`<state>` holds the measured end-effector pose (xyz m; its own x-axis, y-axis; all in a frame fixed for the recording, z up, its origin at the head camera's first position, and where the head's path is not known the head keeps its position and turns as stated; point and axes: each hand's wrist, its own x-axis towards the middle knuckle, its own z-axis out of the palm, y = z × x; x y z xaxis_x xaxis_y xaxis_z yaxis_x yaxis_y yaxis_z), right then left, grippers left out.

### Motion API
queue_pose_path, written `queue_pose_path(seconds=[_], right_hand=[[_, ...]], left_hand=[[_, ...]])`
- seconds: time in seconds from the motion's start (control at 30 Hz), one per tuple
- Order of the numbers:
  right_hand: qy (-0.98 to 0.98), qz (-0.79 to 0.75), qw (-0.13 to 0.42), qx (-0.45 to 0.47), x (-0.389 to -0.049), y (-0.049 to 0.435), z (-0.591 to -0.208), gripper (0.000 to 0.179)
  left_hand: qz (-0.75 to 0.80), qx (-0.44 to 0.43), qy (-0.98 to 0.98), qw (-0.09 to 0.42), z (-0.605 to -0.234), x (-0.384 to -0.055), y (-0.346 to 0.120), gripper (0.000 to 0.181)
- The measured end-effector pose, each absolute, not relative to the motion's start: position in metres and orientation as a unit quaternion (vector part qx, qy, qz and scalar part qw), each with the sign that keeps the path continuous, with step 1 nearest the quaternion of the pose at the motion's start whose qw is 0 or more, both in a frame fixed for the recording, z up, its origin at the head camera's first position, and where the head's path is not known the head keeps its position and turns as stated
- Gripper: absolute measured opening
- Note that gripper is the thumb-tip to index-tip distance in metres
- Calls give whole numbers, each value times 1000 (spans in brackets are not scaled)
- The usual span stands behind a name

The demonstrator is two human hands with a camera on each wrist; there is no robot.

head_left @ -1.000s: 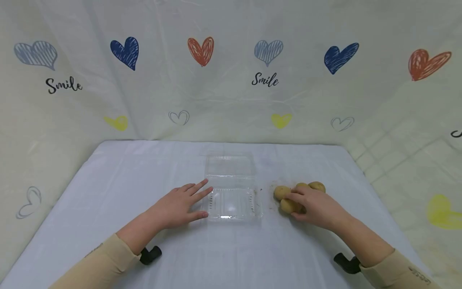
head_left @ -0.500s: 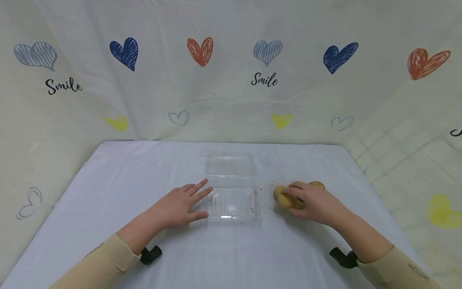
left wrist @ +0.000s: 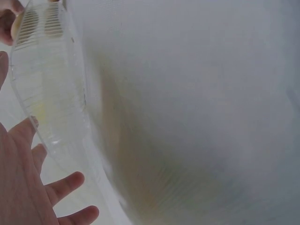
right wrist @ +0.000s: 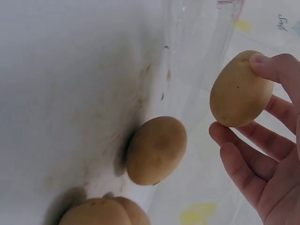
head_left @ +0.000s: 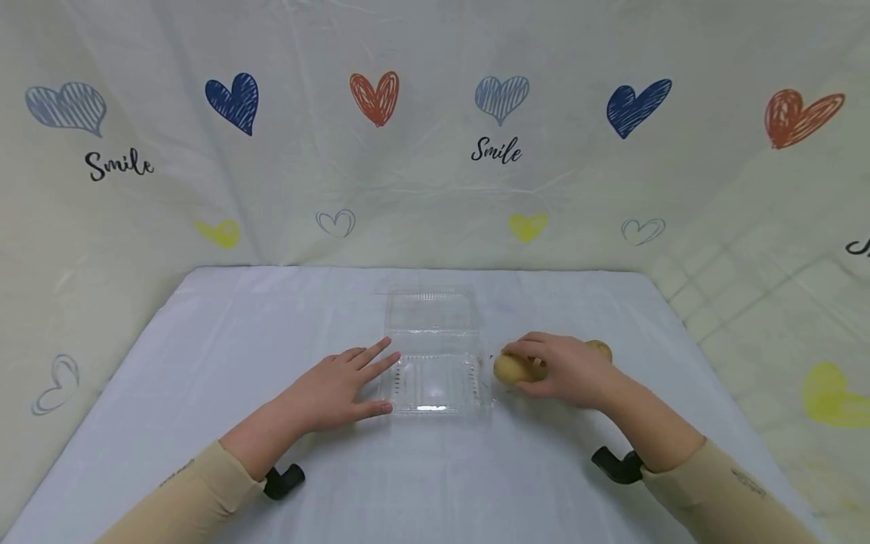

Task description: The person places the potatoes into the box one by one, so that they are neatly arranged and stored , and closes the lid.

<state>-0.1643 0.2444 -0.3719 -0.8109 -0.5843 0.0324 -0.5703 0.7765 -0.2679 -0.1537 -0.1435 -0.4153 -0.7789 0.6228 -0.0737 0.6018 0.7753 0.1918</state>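
Note:
My right hand (head_left: 567,370) pinches a potato (right wrist: 240,91) between thumb and fingers, held above the table just right of the clear plastic clamshell box (head_left: 435,412). Below it in the right wrist view, a second potato (right wrist: 157,151) lies on the cloth. More potatoes (right wrist: 96,214) show at the bottom edge of that view; in the head view my right hand mostly hides them. The box stands with its lid (head_left: 433,311) laid back, nothing inside. With fingers spread and straight, my left hand (head_left: 336,389) is at the box's left side, fingertips right at the rim.
A white cloth (head_left: 421,483) covers the table. Brown crumbs (right wrist: 140,101) of dirt are scattered between the box and the potatoes. Behind the table hangs a pale sheet (head_left: 435,174) printed with hearts.
My right hand has lifted one potato out of the group and carried it left, close to the box's right edge. My left hand stays where it was.

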Motion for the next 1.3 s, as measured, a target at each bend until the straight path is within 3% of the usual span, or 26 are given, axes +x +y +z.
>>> queue_pose_path(seconds=[0.53, 1.3], right_hand=[[904, -199, 85, -368, -185, 193, -364, 42], [910, -102, 167, -367, -202, 134, -394, 39]], left_hand=[[68, 323, 942, 66, -418, -153, -143, 89], [77, 317, 943, 66, -422, -152, -140, 93]])
